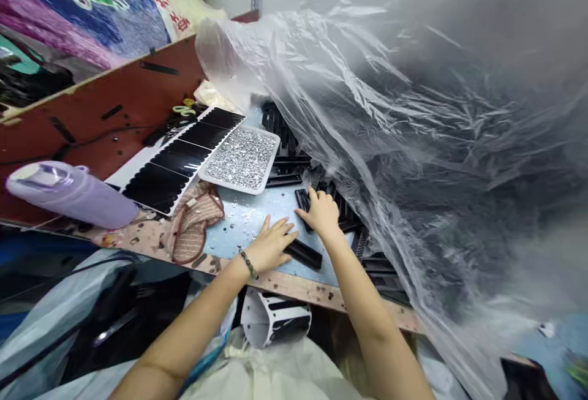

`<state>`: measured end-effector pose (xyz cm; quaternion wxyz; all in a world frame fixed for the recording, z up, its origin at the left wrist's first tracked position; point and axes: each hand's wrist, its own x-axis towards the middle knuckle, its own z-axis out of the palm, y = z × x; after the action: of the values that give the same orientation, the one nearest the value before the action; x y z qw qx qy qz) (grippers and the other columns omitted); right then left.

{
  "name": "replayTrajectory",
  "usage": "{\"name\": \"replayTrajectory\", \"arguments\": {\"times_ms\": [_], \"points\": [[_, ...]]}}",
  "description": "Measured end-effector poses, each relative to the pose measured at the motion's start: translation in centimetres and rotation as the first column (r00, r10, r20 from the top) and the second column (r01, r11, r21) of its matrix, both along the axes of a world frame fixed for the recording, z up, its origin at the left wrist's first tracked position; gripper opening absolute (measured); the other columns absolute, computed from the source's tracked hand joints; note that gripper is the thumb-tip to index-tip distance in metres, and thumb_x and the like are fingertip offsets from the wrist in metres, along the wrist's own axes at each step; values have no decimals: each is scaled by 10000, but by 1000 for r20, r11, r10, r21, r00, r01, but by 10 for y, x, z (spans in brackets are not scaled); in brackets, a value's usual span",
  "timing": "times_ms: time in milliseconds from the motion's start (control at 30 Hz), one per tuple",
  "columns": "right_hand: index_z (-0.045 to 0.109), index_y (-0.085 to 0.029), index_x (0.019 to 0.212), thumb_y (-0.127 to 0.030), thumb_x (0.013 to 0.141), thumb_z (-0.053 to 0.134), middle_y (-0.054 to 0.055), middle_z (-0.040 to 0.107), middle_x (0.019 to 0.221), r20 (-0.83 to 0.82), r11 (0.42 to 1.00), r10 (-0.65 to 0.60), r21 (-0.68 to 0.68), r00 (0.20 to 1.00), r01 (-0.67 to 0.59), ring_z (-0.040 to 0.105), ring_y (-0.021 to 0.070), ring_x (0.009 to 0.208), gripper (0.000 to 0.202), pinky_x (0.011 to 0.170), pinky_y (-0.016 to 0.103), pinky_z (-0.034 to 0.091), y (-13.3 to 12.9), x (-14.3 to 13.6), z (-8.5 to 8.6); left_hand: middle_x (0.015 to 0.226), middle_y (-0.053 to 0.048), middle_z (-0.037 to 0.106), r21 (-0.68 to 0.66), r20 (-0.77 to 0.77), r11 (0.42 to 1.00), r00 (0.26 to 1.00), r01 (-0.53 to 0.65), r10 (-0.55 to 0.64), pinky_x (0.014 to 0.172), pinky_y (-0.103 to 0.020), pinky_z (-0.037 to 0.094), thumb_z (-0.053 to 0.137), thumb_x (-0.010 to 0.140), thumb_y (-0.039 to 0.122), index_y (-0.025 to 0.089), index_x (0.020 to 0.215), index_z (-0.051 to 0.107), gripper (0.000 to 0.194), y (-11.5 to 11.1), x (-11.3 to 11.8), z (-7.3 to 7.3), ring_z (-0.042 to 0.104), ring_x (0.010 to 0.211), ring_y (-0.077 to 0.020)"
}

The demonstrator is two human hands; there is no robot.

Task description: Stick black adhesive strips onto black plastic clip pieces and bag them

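My left hand [270, 245], with a dark beaded bracelet at its wrist, lies with fingers spread over the blue work surface [232, 237]. Its fingertips touch or hover just over the end of a long black plastic piece [305, 254] near the front edge. Reaching further in, my right hand [324, 213] has thumb and forefinger apart at another black piece [302, 199]; whether it presses on it is unclear. Small silvery rings [248, 219] are scattered left of my hands. Behind them stands a white tray [274, 164] full of tiny silvery parts.
Sheets of black strips [168, 173] lie left of the tray. A purple bottle [73, 195] and a striped cloth pad [195, 228] are at the left. Clear plastic sheeting [390, 124] drapes over many black pieces at the right. A white roll [275, 320] sits below the table edge.
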<state>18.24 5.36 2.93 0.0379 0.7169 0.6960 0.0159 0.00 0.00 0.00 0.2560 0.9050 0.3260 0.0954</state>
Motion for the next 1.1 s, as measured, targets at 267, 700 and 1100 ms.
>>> {"name": "replayTrajectory", "arguments": {"times_ms": [267,700,1100], "points": [[389,-205,1409,-297,829,612,96,622,1168,-139,955,221,-169,965,-243,519,255,1094,629,923,370,390,-42,15,12,1289,-196,522,137,6,929,938,-345,347,1051,-430,349,308,878,28,71,1338,418,475,97,21,6,454,1251,-249],[492,-142,1268,-225,852,552,101,675,974,-422,995,8,-87,907,-49,635,244,896,428,824,362,482,3,17,8,1045,-89,650,-200,-188,979,982,-44,5,896,-330,450,419,887,247,174,1148,644,352,87,-4,23,611,977,-225],[604,-194,993,-205,858,560,74,608,976,-410,947,290,-7,865,-321,544,221,924,143,819,353,465,-84,54,21,1154,-86,601,-327,39,936,991,133,-127,1008,-304,405,425,903,272,162,1189,622,364,93,19,12,557,1101,-192]]}}
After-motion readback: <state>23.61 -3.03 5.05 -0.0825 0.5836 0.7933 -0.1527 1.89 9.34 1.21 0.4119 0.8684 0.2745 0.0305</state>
